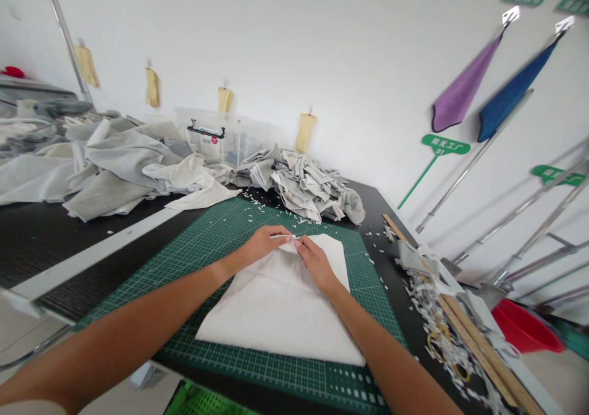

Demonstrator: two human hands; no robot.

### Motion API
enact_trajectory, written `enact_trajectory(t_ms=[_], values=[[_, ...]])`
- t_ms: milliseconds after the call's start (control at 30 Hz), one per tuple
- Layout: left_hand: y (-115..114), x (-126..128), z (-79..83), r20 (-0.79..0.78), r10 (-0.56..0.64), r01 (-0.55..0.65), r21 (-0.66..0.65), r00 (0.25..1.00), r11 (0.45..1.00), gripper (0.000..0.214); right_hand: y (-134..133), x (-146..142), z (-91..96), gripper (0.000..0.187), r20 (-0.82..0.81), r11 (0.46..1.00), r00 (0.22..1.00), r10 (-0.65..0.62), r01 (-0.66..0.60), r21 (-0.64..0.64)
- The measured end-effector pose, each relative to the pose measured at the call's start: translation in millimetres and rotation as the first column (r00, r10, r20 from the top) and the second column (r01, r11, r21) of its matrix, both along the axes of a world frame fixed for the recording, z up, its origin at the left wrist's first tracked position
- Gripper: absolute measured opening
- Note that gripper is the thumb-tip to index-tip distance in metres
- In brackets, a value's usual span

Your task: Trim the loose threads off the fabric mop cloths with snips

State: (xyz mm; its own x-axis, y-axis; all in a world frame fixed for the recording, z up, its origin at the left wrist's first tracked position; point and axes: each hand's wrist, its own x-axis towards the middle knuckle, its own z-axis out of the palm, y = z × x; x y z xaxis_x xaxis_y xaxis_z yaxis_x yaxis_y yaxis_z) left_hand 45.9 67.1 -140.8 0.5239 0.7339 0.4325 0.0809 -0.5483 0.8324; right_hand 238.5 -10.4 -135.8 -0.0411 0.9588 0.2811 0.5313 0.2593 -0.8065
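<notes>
Well left of the fingers: loose cloth pile on bench; leave aside. Left hand: clamped on white cloth's far edge; pinch close. Nearer than the fingers: white cloth's bulk on green mat; smooth flat. Right hand: clamped just beside; match tension. Farther right: scraps; avoid.

4 yellow gloves hang on a white wall behind a black table; pale floor below.
</notes>
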Motion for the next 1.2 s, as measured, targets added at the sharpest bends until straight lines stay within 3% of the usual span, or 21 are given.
enact_trajectory(t_ms=[700,1200], values=[[2.0,2.3,-7.6,0.003,-0.049,0.049,-0.035,0.999,0.998,0.032,-3.2,-2.8,4.4,0.038,0.033,0.999,0.999,0.009,-0.010,0.040],[2.5,1.7,-6.1,-0.005,-0.022,0.022,-0.033,1.000,0.999,0.028,-2.8,-1.6,3.2,0.036,0.102,0.999,0.995,-0.003,-0.002,0.050]])
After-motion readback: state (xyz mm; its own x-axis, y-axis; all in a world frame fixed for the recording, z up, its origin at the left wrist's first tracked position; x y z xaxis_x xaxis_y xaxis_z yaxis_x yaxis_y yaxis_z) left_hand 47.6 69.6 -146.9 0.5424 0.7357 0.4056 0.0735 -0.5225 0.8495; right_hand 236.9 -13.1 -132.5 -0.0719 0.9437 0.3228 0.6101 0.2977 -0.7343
